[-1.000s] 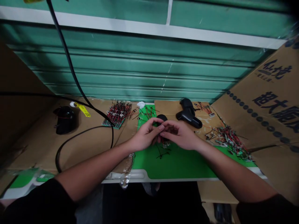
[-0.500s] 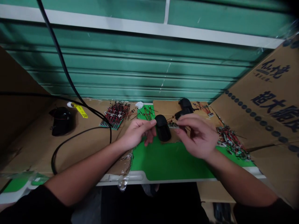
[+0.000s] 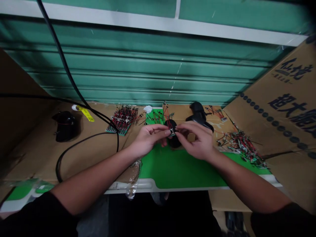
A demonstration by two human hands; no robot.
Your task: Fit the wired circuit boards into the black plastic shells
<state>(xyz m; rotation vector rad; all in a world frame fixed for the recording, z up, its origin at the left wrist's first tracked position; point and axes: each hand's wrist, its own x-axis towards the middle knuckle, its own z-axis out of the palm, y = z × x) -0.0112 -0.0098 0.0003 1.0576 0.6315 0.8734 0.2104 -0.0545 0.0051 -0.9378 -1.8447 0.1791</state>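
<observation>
Between my two hands is a small circuit board (image 3: 172,132) with red wires standing up from it. My left hand (image 3: 149,138) is closed, its thumb and fingertips at the board's left edge. From the other side my right hand (image 3: 197,138) pinches the board with thumb and forefinger. Just behind and below the board lies a black rounded plastic shell (image 3: 174,142), partly covered by my fingers. Past my right hand rests another black plastic part (image 3: 197,113). A tangled heap of wired boards (image 3: 243,148) lies right of my right wrist.
On cardboard at left sit a bundle of wired circuit boards (image 3: 122,120), a black housing (image 3: 65,126) and a yellow tag (image 3: 86,114). A black cable (image 3: 60,56) loops across there. A green shutter (image 3: 123,65) stands behind; a cardboard box wall (image 3: 283,108) rises at right.
My right hand has moved left with the small circuit board, up to my left hand. Both hands now meet at the board, over the black shell. The heap at right is more uncovered.
</observation>
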